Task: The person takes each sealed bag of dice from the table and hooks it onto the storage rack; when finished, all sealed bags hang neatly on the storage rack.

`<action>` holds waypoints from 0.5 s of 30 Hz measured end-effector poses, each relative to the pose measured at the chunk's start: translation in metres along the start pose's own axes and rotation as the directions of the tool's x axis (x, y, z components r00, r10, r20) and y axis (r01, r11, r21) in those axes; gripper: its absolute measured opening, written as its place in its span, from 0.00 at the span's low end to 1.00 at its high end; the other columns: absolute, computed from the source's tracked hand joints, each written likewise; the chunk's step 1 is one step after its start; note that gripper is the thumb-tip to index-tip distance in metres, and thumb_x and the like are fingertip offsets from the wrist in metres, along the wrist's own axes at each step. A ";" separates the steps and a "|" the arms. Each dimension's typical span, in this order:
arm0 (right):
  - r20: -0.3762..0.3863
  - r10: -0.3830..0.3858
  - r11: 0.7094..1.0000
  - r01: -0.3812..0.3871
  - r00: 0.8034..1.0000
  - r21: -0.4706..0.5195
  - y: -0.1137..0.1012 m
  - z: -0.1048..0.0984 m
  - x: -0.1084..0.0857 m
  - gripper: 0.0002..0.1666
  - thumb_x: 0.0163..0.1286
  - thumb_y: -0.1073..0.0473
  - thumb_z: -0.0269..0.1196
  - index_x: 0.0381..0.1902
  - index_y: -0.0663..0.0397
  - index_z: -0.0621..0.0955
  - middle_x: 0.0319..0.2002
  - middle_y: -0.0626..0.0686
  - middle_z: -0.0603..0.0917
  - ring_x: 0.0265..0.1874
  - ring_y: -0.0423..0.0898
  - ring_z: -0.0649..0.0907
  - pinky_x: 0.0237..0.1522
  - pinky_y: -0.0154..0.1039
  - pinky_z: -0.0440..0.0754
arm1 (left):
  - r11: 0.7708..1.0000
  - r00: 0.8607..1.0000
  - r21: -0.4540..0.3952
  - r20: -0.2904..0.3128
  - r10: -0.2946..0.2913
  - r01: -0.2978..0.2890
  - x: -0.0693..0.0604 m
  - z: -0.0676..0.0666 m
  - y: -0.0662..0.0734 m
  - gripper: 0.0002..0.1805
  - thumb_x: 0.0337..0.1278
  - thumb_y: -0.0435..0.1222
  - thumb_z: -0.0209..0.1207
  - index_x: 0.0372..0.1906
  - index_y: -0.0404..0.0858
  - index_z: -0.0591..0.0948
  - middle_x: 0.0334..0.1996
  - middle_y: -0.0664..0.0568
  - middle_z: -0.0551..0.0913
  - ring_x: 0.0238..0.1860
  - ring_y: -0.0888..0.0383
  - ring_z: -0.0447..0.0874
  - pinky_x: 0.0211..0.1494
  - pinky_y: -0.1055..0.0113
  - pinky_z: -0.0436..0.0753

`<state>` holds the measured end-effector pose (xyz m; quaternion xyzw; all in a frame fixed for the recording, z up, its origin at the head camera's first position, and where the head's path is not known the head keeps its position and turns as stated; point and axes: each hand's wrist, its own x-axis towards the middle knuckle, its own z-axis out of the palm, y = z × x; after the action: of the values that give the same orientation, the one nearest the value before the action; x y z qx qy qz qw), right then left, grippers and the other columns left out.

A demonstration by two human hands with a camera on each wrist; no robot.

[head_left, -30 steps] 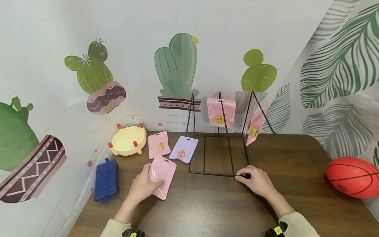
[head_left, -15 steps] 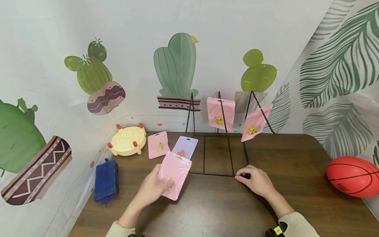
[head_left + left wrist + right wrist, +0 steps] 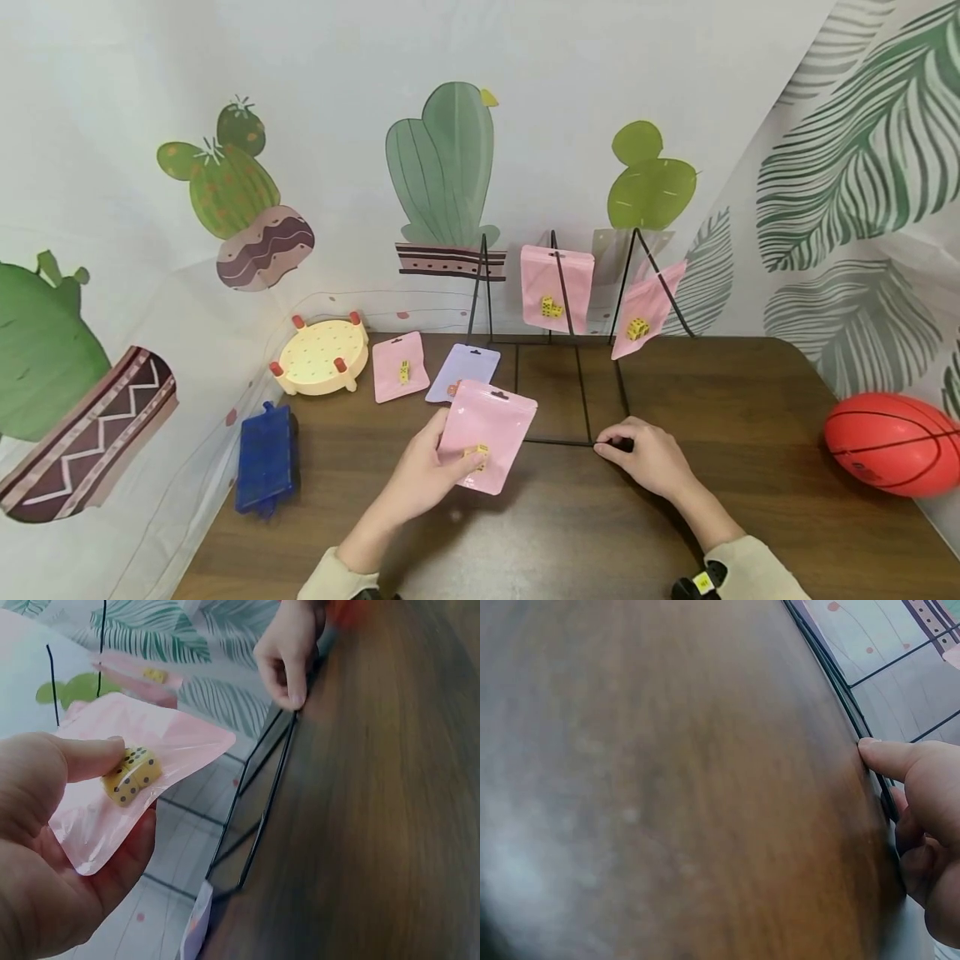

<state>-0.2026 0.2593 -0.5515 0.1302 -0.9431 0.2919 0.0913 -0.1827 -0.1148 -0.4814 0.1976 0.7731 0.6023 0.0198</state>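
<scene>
My left hand [image 3: 422, 477] pinches a pink zip pouch [image 3: 491, 425] between thumb and fingers, raised above the table in front of the rack. Yellow dice [image 3: 132, 776] show through the pouch in the left wrist view, close to the thumb tip. With thumb and fingertips, my right hand [image 3: 651, 457] grips the front right corner of the black wire rack [image 3: 558, 442]. Two pink pouches hang on that rack: one on the middle hook [image 3: 557, 287], the other, turned at an angle, on the right hook [image 3: 649, 308]. No pouch hangs from the left hook.
Left of the rack lie a lilac pouch [image 3: 467, 367] with orange dice, partly covered by the held pouch, and a pink pouch [image 3: 399, 367]. Farther left are a yellow round pegged stand [image 3: 324, 357] and a blue box [image 3: 266, 460]. A red basketball [image 3: 894, 444] sits at the right edge.
My left hand has carried the pink pouch rightward, from beside the lilac pouch to in front of the rack. The pouch on the right hook has swung round. My right hand stays put.
</scene>
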 end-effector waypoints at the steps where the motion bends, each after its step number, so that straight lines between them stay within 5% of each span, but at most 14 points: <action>1: -0.002 -0.001 1.000 0.001 1.000 0.000 0.000 0.000 0.000 0.05 0.66 0.48 0.75 0.37 0.28 0.88 0.34 0.33 0.80 0.34 0.36 0.79 0.36 0.42 0.76 | 1.000 1.000 -0.012 0.005 0.012 -0.012 0.002 0.003 0.001 0.23 0.58 0.32 0.74 0.55 0.44 0.78 0.44 0.52 0.86 0.42 0.55 0.88 0.42 0.58 0.88; 15: -0.030 0.003 1.000 -0.004 1.000 -0.011 0.003 0.004 0.001 0.06 0.64 0.50 0.76 0.36 0.30 0.89 0.34 0.33 0.81 0.35 0.38 0.81 0.37 0.45 0.78 | 0.985 0.987 -0.057 -0.013 0.163 -0.164 0.030 0.045 0.020 0.21 0.56 0.34 0.75 0.54 0.43 0.81 0.43 0.52 0.89 0.43 0.56 0.87 0.46 0.62 0.85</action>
<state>-0.2045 0.2589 -0.5565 0.1236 -0.9435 0.2887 0.1056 -0.1923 -0.0595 -0.4688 0.2572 0.7366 0.6249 -0.0270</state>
